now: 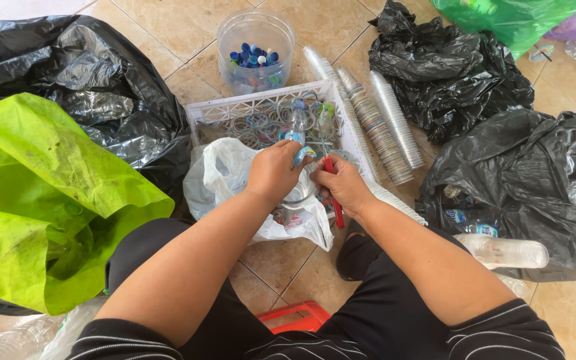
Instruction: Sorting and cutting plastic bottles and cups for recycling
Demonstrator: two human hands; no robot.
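Two hands were held together over a white plastic bag (pixel 225 175): the left hand (pixel 273 172) clamped on a bottle neck (pixel 303 155), the right hand (pixel 343 185) closed on a red-handled cutter (pixel 333 193) just beside it.

We read this as an informal recycling sorting spot on a tiled floor (pixel 168 20): black bin bags (pixel 448 67), a green sack (pixel 41 193), stacked plastic cups (pixel 381 127), a tub of bottle caps (pixel 255 57), a white crate (pixel 261 107) of plastic rings.
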